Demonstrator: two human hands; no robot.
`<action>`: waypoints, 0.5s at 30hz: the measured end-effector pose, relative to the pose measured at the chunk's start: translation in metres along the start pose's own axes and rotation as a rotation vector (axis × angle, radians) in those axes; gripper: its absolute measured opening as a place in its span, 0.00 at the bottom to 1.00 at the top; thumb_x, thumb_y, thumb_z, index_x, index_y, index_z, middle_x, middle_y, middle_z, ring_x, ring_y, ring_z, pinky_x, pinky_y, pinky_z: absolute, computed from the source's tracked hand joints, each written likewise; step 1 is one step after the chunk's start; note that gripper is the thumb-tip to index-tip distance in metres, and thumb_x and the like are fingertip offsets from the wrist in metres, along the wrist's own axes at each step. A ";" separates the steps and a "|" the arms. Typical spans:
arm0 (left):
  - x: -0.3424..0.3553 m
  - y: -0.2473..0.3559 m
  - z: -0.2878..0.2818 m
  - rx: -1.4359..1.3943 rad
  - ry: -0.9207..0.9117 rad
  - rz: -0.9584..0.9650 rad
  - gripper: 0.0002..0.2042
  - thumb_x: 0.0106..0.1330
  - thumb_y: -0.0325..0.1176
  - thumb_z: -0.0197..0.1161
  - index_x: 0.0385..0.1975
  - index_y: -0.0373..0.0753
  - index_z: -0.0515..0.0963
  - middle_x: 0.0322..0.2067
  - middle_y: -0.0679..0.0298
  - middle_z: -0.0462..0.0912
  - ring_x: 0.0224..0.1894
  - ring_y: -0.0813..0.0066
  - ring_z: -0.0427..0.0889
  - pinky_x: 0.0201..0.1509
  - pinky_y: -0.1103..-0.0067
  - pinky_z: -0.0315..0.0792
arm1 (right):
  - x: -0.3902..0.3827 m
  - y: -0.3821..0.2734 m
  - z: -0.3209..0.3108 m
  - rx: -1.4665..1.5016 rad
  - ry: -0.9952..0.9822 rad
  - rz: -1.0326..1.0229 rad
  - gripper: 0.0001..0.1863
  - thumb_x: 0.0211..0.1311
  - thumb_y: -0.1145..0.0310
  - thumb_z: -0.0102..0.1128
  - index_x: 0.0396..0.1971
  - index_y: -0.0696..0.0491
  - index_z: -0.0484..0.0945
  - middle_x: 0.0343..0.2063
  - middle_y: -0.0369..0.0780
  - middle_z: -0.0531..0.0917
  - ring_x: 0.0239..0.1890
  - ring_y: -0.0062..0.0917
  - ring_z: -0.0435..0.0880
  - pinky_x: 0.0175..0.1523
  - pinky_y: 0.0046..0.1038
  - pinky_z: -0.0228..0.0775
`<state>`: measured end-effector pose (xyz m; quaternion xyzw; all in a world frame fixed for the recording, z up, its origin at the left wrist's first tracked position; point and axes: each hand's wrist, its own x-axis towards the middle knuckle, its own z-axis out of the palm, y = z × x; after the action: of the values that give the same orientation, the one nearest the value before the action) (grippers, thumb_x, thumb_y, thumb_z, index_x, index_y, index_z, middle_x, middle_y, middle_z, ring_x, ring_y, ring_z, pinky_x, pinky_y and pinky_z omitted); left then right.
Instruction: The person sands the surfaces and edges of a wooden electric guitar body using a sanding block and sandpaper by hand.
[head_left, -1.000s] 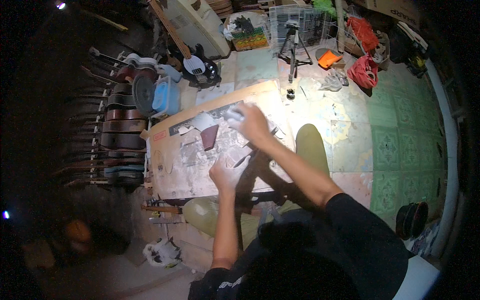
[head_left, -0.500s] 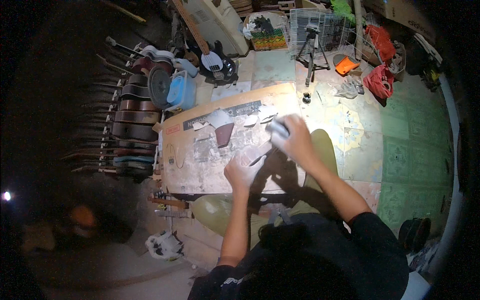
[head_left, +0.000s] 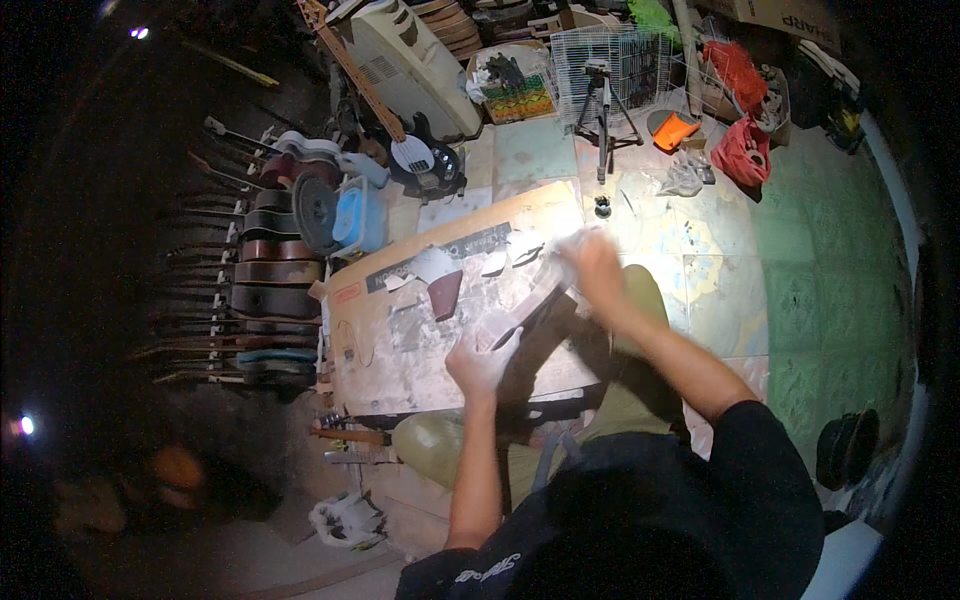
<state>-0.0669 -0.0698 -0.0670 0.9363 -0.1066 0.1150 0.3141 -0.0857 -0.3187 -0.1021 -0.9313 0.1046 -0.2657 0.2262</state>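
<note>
My left hand (head_left: 480, 362) is closed round the near end of a long, flat, dusty pale piece (head_left: 540, 292) with a darker side edge. It slants up and to the right over the cardboard (head_left: 400, 360). My right hand (head_left: 595, 268), blurred by motion, is at the far end of this piece. Its fingers are curled over a greyish block, now smeared; the half-second-old picture shows it more plainly. On the cardboard beyond my left hand lie a dark red sheet of sandpaper (head_left: 445, 297), a whitish sheet (head_left: 433, 263) and torn white scraps (head_left: 524, 247).
Guitars (head_left: 275, 270) stand in a row at the left, near a blue tub (head_left: 355, 215). A black bass guitar (head_left: 425, 160) leans at the back. A small tripod (head_left: 603, 110), a wire cage (head_left: 640, 65), an orange scoop (head_left: 675, 132) and a red bag (head_left: 742, 155) are on the tiled floor.
My right hand has moved outward along the pale piece toward its far end, baring more of its surface. My left hand keeps its hold. The whole view has shifted slightly.
</note>
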 end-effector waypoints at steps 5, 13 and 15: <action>0.014 0.009 0.002 -0.163 0.014 0.103 0.29 0.40 0.51 0.82 0.39 0.37 0.84 0.31 0.51 0.87 0.35 0.50 0.86 0.41 0.65 0.78 | 0.076 0.060 -0.092 -0.113 0.416 0.300 0.16 0.54 0.65 0.68 0.44 0.50 0.81 0.39 0.48 0.82 0.40 0.40 0.82 0.46 0.39 0.74; 0.063 -0.021 -0.005 -0.292 -0.034 0.117 0.30 0.43 0.46 0.82 0.43 0.32 0.82 0.38 0.50 0.87 0.40 0.53 0.86 0.45 0.66 0.78 | 0.005 0.016 -0.007 0.791 0.400 0.633 0.18 0.65 0.64 0.64 0.48 0.59 0.73 0.42 0.44 0.83 0.42 0.24 0.81 0.47 0.27 0.73; 0.073 -0.029 -0.005 -0.182 -0.089 0.104 0.31 0.43 0.42 0.82 0.46 0.31 0.80 0.41 0.53 0.86 0.42 0.61 0.85 0.48 0.70 0.77 | -0.026 -0.012 0.017 0.857 0.239 0.791 0.20 0.63 0.62 0.65 0.46 0.59 0.72 0.42 0.46 0.83 0.44 0.27 0.81 0.50 0.29 0.72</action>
<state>0.0098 -0.0533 -0.0595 0.9012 -0.1789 0.0794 0.3866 -0.0977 -0.2937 -0.1209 -0.6108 0.3517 -0.2826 0.6506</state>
